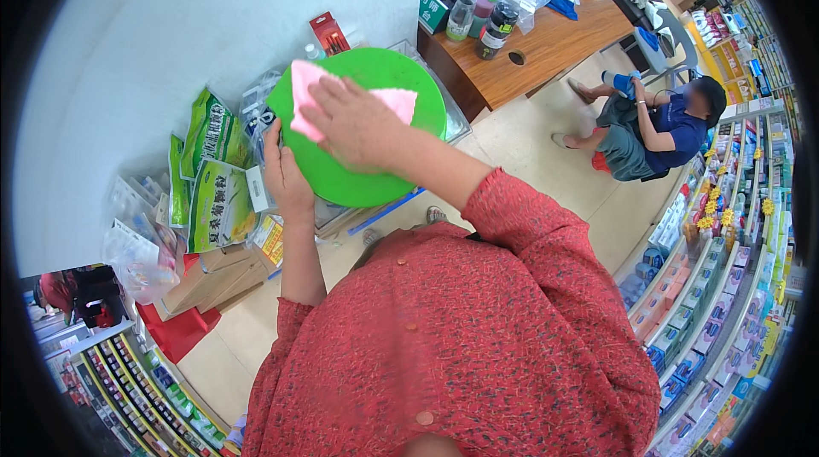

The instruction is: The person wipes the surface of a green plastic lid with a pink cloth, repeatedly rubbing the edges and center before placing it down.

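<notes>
A round, bright green plastic stool top or lid (384,185) is tilted towards me in front of my body; its underside is hidden. My left hand (288,175) grips its left rim, with the fingers upright along the edge. Flat on the green surface, my right hand (358,124) presses a pink cloth (301,96), whose corners stick out on both sides of the fingers. Behind the green disc is a clear plastic-covered container or case (457,115), mostly covered. A red box (329,33) and a small bottle with a white cap (312,51) stand just past the disc's far edge.
Green medicine bags (221,204) and a cardboard box (211,278) lie to the left by the white wall. A wooden desk (544,60) with jars (496,32) is at upper right. A seated person (665,131) is at right, near curved shelves of goods (697,323). Another person is partly visible behind the desk.
</notes>
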The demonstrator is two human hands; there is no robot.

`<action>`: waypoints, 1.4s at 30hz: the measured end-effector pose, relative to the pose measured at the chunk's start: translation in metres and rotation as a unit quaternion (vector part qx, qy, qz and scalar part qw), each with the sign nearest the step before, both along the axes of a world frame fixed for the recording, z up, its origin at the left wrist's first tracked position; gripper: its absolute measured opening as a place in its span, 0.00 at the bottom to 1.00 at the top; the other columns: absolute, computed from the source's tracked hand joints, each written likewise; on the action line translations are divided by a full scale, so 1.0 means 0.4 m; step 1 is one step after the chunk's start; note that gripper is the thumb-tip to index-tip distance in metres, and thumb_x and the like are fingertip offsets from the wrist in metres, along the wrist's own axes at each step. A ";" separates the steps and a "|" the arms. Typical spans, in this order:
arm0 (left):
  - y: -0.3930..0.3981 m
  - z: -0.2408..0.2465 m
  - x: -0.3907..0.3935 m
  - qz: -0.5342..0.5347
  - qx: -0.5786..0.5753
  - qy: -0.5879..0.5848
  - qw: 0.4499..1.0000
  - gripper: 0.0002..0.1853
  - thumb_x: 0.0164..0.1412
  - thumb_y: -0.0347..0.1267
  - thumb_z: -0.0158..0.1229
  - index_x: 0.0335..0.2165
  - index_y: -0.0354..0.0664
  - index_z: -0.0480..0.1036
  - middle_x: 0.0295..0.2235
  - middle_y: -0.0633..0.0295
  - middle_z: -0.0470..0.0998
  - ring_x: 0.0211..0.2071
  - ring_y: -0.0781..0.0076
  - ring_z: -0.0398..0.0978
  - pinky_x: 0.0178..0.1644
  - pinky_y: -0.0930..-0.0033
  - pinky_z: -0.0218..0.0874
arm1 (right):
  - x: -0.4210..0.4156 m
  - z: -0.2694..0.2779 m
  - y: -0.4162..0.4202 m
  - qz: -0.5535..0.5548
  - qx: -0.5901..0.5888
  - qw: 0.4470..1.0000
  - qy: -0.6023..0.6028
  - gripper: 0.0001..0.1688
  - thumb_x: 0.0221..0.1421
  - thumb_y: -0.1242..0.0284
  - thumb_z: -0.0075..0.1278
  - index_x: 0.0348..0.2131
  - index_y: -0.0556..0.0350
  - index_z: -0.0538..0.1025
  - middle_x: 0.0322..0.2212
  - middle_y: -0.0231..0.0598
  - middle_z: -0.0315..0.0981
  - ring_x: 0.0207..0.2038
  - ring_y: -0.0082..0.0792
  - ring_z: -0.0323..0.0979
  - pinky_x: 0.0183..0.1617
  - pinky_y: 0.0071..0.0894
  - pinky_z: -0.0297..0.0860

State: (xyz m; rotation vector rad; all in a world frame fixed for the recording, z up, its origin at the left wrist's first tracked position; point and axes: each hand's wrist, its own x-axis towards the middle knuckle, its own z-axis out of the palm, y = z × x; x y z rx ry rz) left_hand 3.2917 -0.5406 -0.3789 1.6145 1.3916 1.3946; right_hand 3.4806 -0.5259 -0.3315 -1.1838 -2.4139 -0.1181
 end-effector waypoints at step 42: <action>0.002 0.005 0.007 0.000 0.034 -0.005 0.999 0.21 0.67 0.25 0.42 0.56 0.32 0.70 0.55 0.40 0.74 0.63 0.38 0.64 0.73 0.50 0.44 | 0.052 0.015 -0.002 -0.095 -0.030 0.994 -0.040 0.41 0.65 0.53 0.47 0.65 0.64 0.63 0.65 0.66 0.56 0.69 0.67 0.51 0.74 0.59 0.47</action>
